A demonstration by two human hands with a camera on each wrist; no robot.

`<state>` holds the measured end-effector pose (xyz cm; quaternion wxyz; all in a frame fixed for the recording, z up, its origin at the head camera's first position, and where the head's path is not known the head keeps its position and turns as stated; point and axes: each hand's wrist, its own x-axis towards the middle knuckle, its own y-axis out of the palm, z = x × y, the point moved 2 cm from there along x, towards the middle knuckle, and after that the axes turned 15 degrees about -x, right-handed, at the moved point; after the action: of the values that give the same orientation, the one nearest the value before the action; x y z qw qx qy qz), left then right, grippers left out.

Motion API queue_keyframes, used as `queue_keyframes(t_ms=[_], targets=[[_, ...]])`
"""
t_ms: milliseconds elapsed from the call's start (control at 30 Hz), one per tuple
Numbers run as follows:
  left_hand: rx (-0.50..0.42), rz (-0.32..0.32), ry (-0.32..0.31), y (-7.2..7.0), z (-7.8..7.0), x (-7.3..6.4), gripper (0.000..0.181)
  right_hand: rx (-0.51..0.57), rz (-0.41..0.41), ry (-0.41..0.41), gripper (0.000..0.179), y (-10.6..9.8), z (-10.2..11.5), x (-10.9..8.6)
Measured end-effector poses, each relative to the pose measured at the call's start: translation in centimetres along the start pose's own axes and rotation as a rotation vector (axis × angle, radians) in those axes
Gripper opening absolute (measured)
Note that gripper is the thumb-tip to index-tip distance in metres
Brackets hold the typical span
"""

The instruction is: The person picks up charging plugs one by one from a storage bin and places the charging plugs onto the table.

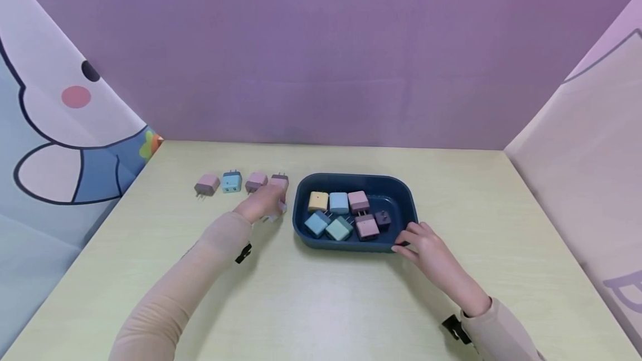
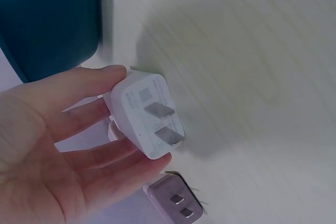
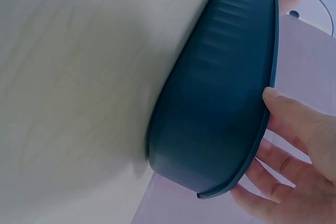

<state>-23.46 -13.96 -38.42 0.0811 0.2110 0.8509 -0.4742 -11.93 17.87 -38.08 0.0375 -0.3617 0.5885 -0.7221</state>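
My left hand (image 1: 263,203) pinches a white charger plug (image 2: 144,114) between thumb and fingers, its two flat prongs facing away from the palm. In the head view it is left of a dark blue tray (image 1: 346,245), close by a pink charger plug (image 1: 279,181). At the tray's near right corner, my right hand (image 1: 426,247) holds the rim, thumb outside and other fingers over the edge. Inside the tray lie several charger plugs, among them a yellow one (image 1: 318,201), a green one (image 1: 339,229) and a dark purple one (image 1: 383,220).
Left of the tray, a row on the pale wooden table (image 1: 331,311) also has a blue charger plug (image 1: 232,182) between a pink plug (image 1: 207,184) and another pink plug (image 1: 256,180). A purple cloth backdrop (image 1: 321,54) stands behind, with printed panels on both sides.
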Motion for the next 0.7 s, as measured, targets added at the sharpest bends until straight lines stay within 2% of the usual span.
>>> queue_keyframes(t_ms=[233,400,433,533,700], targets=[[0.014,0.02,-0.048,-0.3,-0.3,0.0,0.028,0.006,0.001,0.003,0.012,0.0,0.0,0.0],[0.073,0.041,-0.021,-1.1,-1.3,-0.1,0.034,0.007,0.008,0.01,0.011,0.1,0.0,-0.1],[0.093,0.041,0.0,-1.3,-1.7,-0.2,0.034,0.007,0.007,0.008,0.011,0.1,0.0,-0.1],[0.16,0.062,0.002,-1.7,-2.5,-0.3,0.035,0.003,0.005,0.003,0.011,0.1,0.0,-0.1],[0.19,0.077,-0.009,-2.2,-3.7,-0.5,0.038,0.005,0.005,0.002,0.012,0.0,0.0,-0.1]])
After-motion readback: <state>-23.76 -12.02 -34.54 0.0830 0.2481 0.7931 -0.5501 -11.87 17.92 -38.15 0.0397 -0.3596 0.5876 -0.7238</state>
